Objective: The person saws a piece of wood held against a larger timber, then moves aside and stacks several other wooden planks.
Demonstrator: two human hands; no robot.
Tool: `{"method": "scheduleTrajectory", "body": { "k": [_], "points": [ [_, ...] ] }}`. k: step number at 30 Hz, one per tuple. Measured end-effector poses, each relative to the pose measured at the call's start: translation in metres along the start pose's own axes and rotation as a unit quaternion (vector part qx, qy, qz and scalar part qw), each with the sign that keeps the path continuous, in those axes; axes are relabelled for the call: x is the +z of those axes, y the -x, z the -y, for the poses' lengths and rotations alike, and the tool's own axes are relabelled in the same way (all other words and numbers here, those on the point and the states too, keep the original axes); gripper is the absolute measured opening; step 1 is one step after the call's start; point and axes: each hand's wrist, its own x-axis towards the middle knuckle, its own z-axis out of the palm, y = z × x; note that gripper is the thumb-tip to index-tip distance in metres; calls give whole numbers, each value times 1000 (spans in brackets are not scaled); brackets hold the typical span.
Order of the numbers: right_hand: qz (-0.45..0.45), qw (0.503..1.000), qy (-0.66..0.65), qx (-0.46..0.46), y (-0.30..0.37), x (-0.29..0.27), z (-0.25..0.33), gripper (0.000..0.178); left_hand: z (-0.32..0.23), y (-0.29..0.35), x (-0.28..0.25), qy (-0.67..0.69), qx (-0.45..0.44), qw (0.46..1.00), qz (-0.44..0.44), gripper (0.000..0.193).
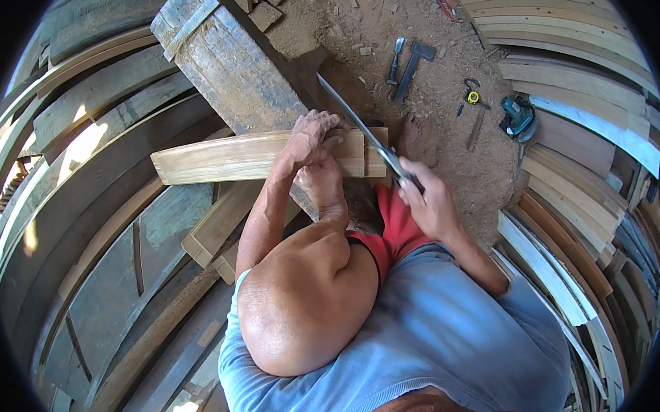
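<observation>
My right hand [427, 200] grips the dark handle of a hand saw [353, 119], whose narrow-looking blade slants up and left across a pale wooden board [225, 157]. The blade passes over the board near its right end, close to a dark line across the wood; whether its teeth touch cannot be made out. My left hand [312, 139] presses down on the board with its fingers curled, left of the saw. My bare foot [320, 178] also rests on the board, just below that hand. Beneath lies a thick, worn timber bench [228, 63].
A chisel [395, 59], a hammer [414, 68], a yellow tape measure [473, 96] and a teal power tool [518, 117] lie on the dusty floor at right. Red-handled pliers [443, 4] are farther off. Stacked planks [121, 134] line both sides.
</observation>
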Motion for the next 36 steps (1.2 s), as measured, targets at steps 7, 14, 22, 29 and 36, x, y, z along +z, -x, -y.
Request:
{"method": "scheduleTrajectory", "body": {
  "k": [7,14,22,29,36],
  "points": [
    [-25,999,-14,20,60,-13,6,34,-14,2,-12,-28,-25,999,25,31],
    [-19,1000,7,-16,-3,14,3,34,-6,5,0,-25,2,1000,3,31],
    [-49,995,73,-52,55,-3,-5,34,-3,1,-3,-12,-3,1000,9,33],
    [-51,995,45,-75,12,14,-7,35,-6,0,-2,-21,-27,999,26,31],
    [-59,994,62,-61,69,-5,-21,35,-6,0,-7,-7,-15,1000,15,30]
  ]
}}
